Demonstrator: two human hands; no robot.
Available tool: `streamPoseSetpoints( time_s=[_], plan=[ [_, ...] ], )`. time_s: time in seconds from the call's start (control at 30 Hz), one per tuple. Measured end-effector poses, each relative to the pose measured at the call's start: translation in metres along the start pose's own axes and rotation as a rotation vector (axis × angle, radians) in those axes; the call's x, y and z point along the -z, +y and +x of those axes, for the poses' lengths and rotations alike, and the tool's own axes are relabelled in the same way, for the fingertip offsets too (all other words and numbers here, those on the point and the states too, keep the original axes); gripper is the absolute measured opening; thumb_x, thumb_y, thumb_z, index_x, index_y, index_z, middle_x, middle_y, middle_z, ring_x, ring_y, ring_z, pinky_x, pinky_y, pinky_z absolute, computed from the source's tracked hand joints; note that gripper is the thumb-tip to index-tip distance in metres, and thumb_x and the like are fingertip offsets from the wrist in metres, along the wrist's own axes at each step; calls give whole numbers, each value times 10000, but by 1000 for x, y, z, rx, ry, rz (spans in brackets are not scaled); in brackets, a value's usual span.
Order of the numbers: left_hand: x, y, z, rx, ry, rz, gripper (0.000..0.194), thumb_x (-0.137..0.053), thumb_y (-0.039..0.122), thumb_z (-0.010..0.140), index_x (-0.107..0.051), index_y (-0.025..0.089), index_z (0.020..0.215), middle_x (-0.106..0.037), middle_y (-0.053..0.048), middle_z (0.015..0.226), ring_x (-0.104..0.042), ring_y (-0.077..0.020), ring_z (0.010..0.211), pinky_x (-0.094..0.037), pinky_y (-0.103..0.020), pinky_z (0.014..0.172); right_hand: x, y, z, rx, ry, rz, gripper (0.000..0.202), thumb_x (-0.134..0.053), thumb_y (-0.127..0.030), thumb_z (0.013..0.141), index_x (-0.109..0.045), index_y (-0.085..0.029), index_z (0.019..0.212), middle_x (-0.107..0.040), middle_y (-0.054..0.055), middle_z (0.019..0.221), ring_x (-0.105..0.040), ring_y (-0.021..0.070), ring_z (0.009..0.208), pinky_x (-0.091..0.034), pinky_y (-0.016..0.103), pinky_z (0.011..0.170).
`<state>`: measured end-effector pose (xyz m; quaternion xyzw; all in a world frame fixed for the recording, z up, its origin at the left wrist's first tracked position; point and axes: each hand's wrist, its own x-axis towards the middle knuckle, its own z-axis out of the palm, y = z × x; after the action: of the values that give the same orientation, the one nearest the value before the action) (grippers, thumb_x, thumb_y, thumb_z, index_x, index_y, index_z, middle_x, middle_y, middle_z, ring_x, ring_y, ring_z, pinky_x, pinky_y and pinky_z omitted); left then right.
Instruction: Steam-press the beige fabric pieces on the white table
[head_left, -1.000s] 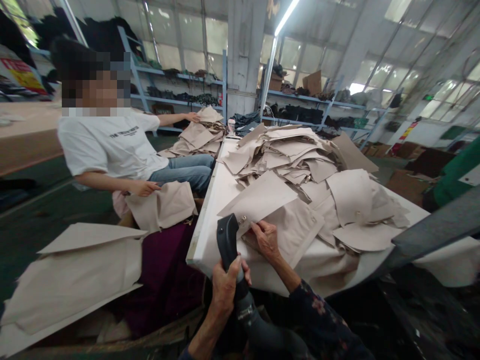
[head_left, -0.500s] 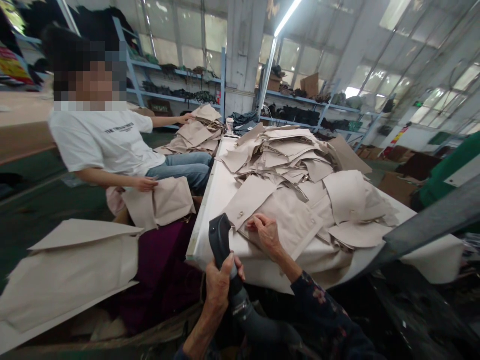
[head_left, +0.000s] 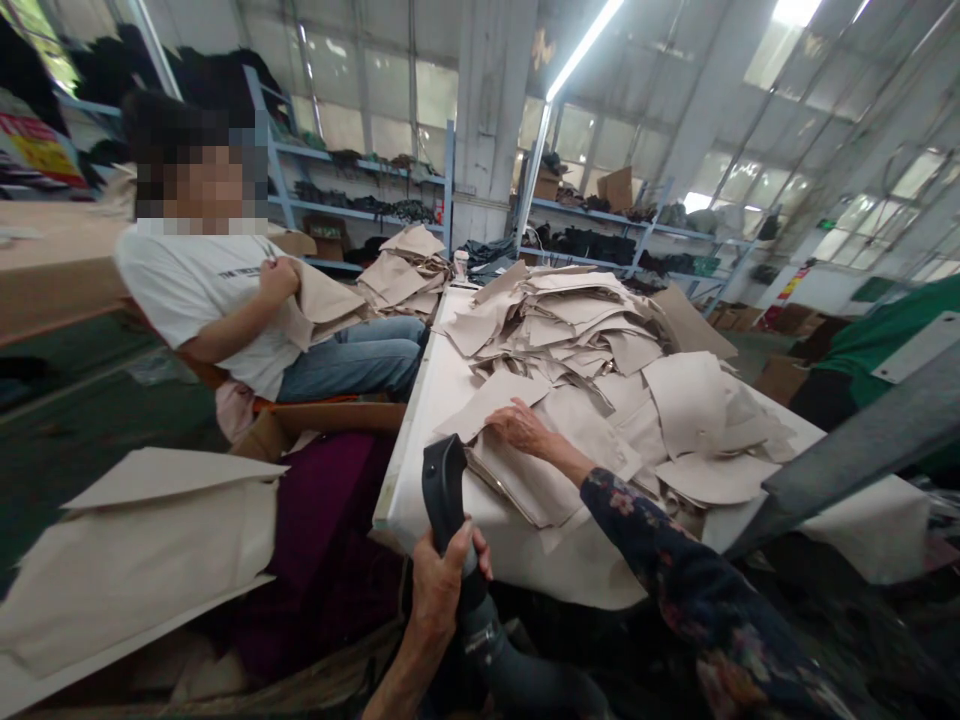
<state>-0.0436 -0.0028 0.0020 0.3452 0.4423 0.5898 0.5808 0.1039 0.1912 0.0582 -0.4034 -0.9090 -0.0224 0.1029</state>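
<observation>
My left hand [head_left: 442,580] is wrapped round a black hose with a flat nozzle [head_left: 444,485], which points up beside the front edge of the white table [head_left: 420,470]. On the near part of a large heap of beige fabric pieces [head_left: 592,320] rests my right hand [head_left: 521,430], its fingers spread over the top of a beige piece [head_left: 499,395]. Nothing shows gripped in that hand. The underside of its fingers is hidden.
A seated person in a white shirt [head_left: 217,290] holds a beige piece [head_left: 322,300] at the left. More beige pieces [head_left: 150,550] lie front left beside purple cloth [head_left: 330,540]. A grey metal bar [head_left: 862,430] slants across the right.
My right hand has moved up and slightly left over the pieces, its fingers spreading. The nearest pieces have shifted. The seated person has drawn a beige piece up to the chest.
</observation>
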Motion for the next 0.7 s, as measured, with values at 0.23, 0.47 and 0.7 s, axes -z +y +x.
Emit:
streamPoseSetpoints(
  time_s=[0.23, 0.47, 0.7],
  plan=[
    [0, 10, -10, -46, -47, 46, 296, -574, 432, 789, -547, 141, 742, -546, 7, 507, -523, -127, 420, -432, -245, 438, 50, -1, 19, 58, -17, 11, 222, -456, -72, 829, -654, -129, 746, -639, 58, 699, -497, 143, 650, -343, 248, 657],
    [-9, 19, -18, -68, -103, 62, 294, -583, 439, 776, -514, 154, 799, -542, 21, 522, -517, -120, 411, -432, -237, 419, 67, -14, 12, 117, -39, 143, 251, -443, -39, 718, -457, -156, 496, -359, -45, 482, -279, 98, 500, -229, 257, 533],
    [-20, 24, -16, 51, -124, 74, 429, -631, 501, 705, -506, 141, 903, -566, 11, 542, -517, -125, 395, -421, -231, 374, 74, -15, -4, 196, -144, 344, 204, -432, -112, 720, -427, -161, 522, -347, -50, 543, -281, 89, 534, -212, 232, 504]
  ],
)
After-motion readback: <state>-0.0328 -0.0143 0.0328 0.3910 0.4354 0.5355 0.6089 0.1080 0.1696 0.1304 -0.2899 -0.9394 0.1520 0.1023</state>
